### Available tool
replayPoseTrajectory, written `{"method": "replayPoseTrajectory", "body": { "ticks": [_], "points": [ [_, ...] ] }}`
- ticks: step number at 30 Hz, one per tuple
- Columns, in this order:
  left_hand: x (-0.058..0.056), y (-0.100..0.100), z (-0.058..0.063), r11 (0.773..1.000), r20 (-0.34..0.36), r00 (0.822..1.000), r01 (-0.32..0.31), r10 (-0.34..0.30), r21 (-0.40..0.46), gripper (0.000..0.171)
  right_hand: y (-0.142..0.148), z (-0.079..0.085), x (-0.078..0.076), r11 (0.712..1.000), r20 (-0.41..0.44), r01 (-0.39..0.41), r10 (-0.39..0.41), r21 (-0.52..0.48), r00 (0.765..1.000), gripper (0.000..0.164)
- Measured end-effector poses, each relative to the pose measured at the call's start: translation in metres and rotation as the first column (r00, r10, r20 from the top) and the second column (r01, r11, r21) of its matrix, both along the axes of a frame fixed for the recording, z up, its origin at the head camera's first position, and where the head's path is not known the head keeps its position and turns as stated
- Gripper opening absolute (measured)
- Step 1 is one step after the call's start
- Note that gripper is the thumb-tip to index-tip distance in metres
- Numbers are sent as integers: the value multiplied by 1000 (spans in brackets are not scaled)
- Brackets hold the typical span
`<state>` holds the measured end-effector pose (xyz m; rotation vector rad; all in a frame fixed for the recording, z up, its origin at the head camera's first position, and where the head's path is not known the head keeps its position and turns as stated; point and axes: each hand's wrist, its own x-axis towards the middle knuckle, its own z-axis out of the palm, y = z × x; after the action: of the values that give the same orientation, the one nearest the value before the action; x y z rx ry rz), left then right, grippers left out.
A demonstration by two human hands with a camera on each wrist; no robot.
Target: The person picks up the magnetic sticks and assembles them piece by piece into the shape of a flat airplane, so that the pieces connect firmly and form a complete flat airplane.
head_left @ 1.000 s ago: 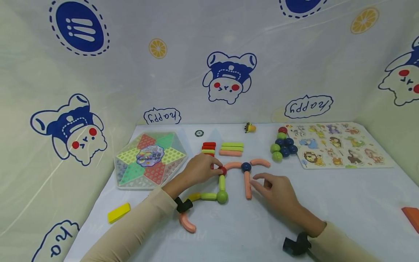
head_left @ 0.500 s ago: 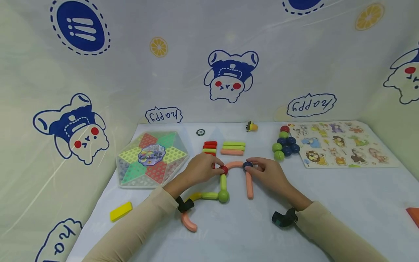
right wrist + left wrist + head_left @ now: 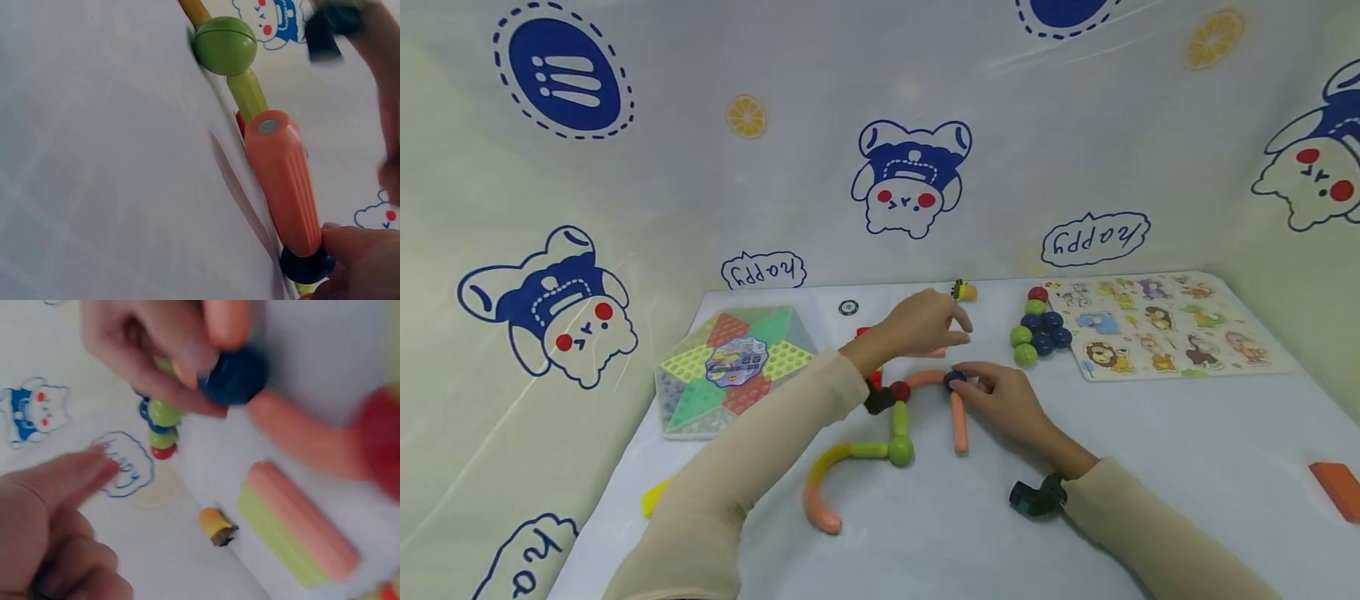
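Note:
My right hand (image 3: 1007,404) pinches a dark blue ball (image 3: 953,380) between thumb and fingers. From that ball a straight salmon magnetic rod (image 3: 284,181) extends toward me, its metal end disc visible in the right wrist view. A curved salmon rod (image 3: 925,378) links the blue ball to a red ball (image 3: 900,391). Below the red one, a light green rod leads to a green ball (image 3: 900,451), then a yellow and salmon hook-shaped tail (image 3: 822,504). My left hand (image 3: 925,321) hovers above the spare rods (image 3: 306,519), holding nothing, index finger extended.
A hexagonal game box (image 3: 737,367) lies at the left, partly behind my left sleeve. Several loose balls (image 3: 1041,329) sit beside an animal puzzle board (image 3: 1165,329) at the right. A small yellow toy (image 3: 964,291) stands at the back; an orange block (image 3: 1337,490) lies far right.
My left hand has released the red ball and moved up and right over the spare rods. My right hand has gone from beside the straight salmon rod to gripping the blue ball.

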<state>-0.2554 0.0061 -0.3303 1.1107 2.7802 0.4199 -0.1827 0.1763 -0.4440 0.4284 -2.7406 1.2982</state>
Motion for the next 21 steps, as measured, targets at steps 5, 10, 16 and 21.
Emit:
{"method": "replayPoseTrajectory", "body": {
  "ticks": [5, 10, 16, 21],
  "points": [
    [-42, 48, -6, 988, 99, 984, 146, -150, 50, 23, 1, -3, 0, 1000, -66, -6, 7, 18, 998, 33],
    [-65, 72, -19, 946, 219, 923, 289, -316, 150, 26, -1, -3, -1, 999, -131, -16, 20, 28, 991, 29],
    [-76, 82, -42, 907, 335, 843, 381, -421, 181, 28, -2, -7, 0, 999, -146, -32, 38, 40, 989, 32],
    [-85, 88, -58, 901, 333, 837, 411, -434, 141, 33, 2, -9, 0, 998, -162, -11, 20, 57, 987, 34]
  ]
}}
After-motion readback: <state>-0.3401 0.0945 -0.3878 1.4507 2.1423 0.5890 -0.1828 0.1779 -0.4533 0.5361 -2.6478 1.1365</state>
